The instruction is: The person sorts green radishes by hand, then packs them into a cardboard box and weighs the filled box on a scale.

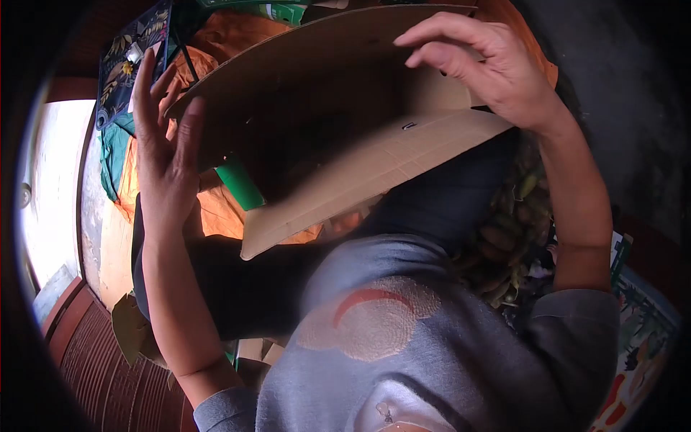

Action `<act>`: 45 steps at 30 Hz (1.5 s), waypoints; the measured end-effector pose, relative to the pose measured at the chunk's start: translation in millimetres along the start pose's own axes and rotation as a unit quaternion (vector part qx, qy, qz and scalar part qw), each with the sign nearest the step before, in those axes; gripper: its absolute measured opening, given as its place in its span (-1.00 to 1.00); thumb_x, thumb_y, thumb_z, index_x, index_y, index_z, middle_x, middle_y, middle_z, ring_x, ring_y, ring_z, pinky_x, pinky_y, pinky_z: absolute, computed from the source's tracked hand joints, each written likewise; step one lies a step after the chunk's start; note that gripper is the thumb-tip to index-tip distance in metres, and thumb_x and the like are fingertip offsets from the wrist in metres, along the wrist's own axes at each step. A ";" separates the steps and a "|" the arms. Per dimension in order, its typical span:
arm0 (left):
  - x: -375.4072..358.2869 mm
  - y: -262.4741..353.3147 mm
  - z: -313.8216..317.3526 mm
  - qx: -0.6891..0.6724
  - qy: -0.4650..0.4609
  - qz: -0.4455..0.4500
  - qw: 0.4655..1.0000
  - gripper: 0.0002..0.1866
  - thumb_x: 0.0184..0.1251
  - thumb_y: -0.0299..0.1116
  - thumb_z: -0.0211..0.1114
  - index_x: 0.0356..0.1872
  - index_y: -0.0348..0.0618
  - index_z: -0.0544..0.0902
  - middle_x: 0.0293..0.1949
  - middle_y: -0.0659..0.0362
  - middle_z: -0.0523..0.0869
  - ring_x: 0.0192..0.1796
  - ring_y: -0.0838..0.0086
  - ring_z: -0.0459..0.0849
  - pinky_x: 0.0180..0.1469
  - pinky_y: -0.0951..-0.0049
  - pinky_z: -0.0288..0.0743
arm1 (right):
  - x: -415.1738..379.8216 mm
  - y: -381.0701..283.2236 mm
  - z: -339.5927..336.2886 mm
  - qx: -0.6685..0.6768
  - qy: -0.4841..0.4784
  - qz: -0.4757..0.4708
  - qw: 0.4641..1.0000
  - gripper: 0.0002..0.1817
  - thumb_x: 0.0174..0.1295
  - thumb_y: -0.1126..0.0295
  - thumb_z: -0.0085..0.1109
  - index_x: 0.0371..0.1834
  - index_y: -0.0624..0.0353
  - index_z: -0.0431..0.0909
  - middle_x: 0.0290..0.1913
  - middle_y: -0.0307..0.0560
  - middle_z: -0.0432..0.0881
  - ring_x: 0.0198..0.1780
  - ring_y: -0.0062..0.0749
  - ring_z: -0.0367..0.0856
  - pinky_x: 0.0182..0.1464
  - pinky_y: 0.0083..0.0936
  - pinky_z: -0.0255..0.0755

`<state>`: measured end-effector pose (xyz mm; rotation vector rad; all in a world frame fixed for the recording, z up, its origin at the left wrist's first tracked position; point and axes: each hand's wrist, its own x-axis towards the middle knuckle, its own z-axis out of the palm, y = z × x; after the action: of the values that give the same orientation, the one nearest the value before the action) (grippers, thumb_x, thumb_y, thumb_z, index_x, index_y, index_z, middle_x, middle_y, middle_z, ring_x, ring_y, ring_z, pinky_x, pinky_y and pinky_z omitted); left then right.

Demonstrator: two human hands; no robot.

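Observation:
A brown cardboard box [374,165] stands open in front of my lap, its near flap folded outward toward me and its inside in deep shadow. My left hand [165,137] is raised at the box's left end, fingers spread and thumb apart, holding nothing. Above the right end of the box hangs my right hand [497,68], its fingers curved and its thumb apart from them, with nothing visible between. A bright green panel [240,186] shows at the left near corner of the box.
Orange cloth or sheeting [223,212] lies under and behind the box. A dark flower-patterned bag [133,65] stands at the back left. Pods or dried plant pieces [504,237] are heaped to the right of my legs. A colourful printed package [640,338] sits at the lower right.

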<state>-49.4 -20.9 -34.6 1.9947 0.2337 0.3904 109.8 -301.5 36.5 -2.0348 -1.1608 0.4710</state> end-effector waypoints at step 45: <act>-49.4 -64.7 -168.5 -0.015 0.265 -0.221 0.939 -0.52 0.34 -0.45 -0.08 0.30 -0.18 0.35 0.31 -0.03 0.35 0.32 0.22 0.38 0.32 0.24 0.29 | -501.2 162.7 273.2 -0.121 0.022 0.606 0.786 -0.27 -0.13 0.11 0.43 0.14 0.14 0.37 0.05 0.06 0.55 0.14 -0.09 0.50 0.24 -0.25 0.27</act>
<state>-157.5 131.8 -33.0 1.7060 0.9887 0.6248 -228.5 -666.4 -287.1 -2.8066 0.3293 0.8735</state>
